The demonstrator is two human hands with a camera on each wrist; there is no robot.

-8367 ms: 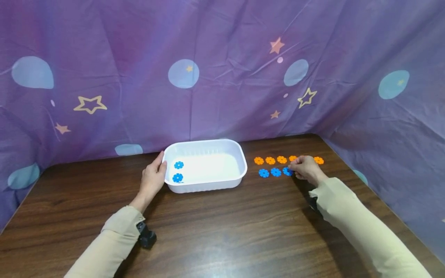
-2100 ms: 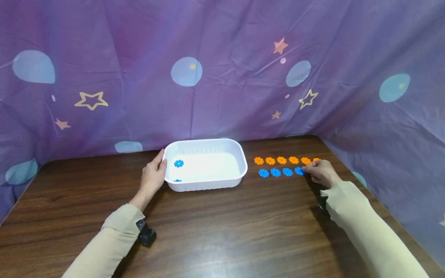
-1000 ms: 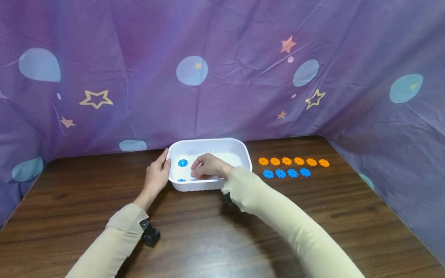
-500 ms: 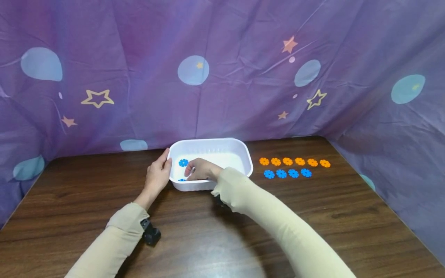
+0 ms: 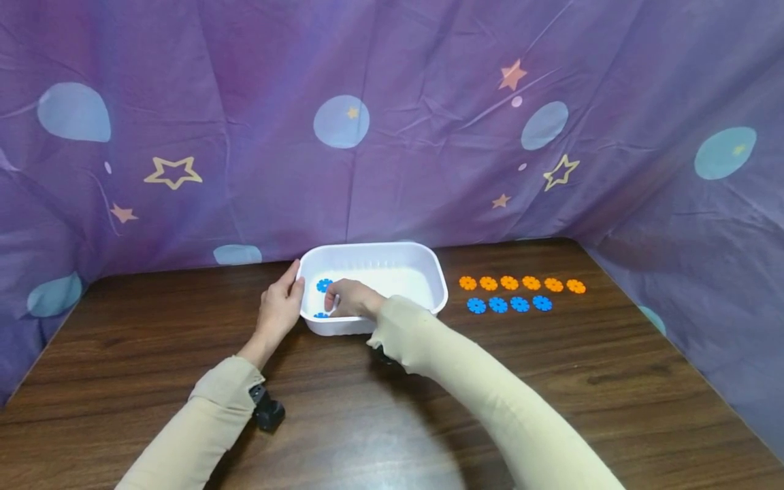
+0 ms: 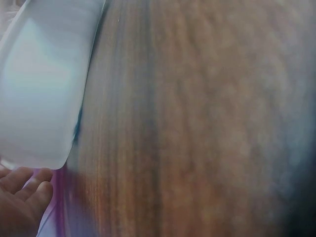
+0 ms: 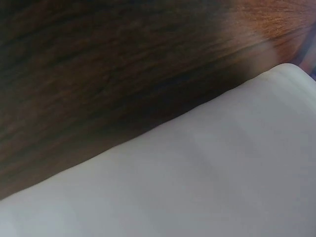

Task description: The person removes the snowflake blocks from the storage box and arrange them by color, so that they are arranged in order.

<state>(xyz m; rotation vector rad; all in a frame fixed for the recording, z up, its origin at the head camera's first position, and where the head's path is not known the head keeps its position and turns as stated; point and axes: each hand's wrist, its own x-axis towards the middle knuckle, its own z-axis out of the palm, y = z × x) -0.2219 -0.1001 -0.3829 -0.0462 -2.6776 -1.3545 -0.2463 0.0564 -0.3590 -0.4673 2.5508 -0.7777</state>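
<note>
A white plastic tray stands at the back middle of the table. My left hand lies along its left end, fingers and thumb against the outer wall; in the left wrist view the fingers reach up to that end. My right hand is inside the tray at the left, fingers bent downward. Its fingertips are right beside a blue notched plastic disc, mostly hidden by the front rim. I cannot tell whether they pinch it. Another blue disc lies behind, partly covered by the hand.
Right of the tray, several orange notched discs form a row on the brown wooden table. Several blue ones, such as this blue disc, form a shorter row in front. A purple patterned curtain hangs close behind.
My right hand has left the blue row and moved left into the tray, down beside the front disc. The blue row has one more disc than 8.4 seconds ago. My left hand stays put.
</note>
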